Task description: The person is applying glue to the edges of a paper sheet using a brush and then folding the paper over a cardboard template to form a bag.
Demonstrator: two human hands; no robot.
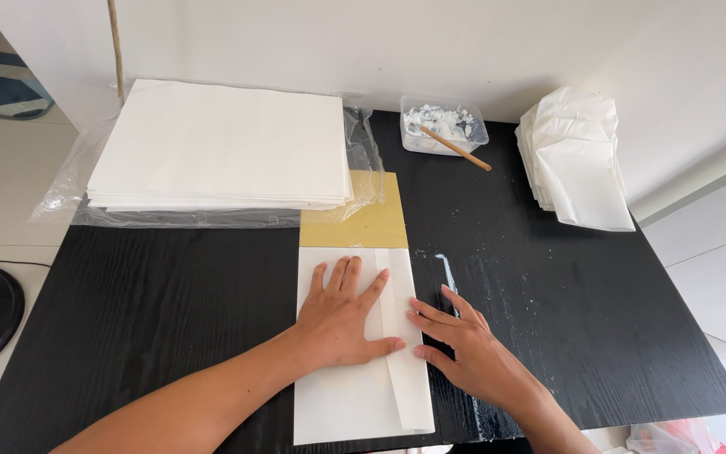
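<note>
Clear plastic wrapper (363,160) under white paper stack (220,143).

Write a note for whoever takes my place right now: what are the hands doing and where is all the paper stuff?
Left hand: flat, pressing on the white sheet.
Right hand: fingers on the folded flap's right edge.
The sheet lies over a yellow board on the black table.
Paste tub with stick at the back; paper stack back left; folded pieces back right.
Done: right side folded over. Left: the other edges look unfolded.
</note>
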